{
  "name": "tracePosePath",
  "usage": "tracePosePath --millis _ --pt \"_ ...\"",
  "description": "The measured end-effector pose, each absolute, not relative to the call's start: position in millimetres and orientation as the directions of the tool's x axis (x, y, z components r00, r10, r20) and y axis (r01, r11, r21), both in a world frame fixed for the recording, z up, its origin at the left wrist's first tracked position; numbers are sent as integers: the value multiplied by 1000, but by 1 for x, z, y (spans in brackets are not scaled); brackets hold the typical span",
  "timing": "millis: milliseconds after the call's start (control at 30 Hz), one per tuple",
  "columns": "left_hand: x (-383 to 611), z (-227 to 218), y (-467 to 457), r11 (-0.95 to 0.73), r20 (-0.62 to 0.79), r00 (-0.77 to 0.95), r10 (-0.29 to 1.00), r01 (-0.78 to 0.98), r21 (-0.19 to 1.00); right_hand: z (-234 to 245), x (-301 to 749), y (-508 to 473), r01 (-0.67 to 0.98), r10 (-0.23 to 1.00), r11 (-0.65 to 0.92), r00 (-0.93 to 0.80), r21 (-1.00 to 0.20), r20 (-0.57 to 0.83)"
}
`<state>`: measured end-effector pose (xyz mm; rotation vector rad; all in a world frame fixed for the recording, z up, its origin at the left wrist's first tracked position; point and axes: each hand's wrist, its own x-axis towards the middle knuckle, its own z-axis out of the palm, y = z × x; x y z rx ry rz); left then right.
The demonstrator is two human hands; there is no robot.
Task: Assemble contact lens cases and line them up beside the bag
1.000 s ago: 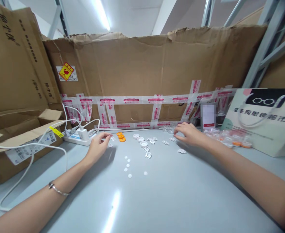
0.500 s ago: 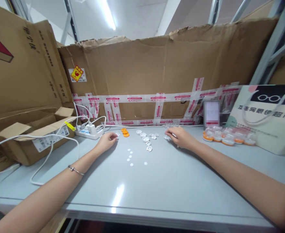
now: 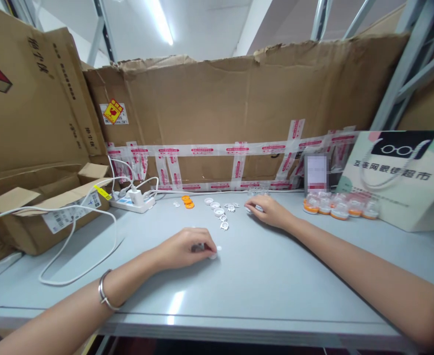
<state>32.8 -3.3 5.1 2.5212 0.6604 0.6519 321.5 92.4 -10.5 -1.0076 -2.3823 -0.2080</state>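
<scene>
Left grip (image 3: 187,246) on disc (image 3: 213,256) near edge (image 3: 239,329)

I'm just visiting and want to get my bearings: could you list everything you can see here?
table: one, grey, under everything
cardboard wall: one, brown with red-and-white tape, along the back
cardboard boxes: several, brown, left
power strip: one, white, back left
cables: several, white, trailing left from the strip
orange rings: a few, orange, back centre
white caps: about ten, white, right of the rings
small disc: one showing, white, beside the left hand
cups: a row, clear with orange bases, right
paper bag: one, pale with a glasses print, far right
bracelet: one, silver, left wrist
left hand: curled on the table, centre
right hand: palm down, right of the caps
</scene>
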Motion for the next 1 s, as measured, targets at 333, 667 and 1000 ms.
tracePosePath --millis 333,667,1000 --pt "23 2 2 -787 353 742 569 368 495 -12 315 95 687 608 724 -595 -60 526" --pt "-29 18 89 -463 403 328 854 834 301 -12 319 97 667 581 743 -609 -48 539" --pt "-16 -24 126 -580 409 468 784 786 212 -16 318 102 654 588 752 -613 -79 527"
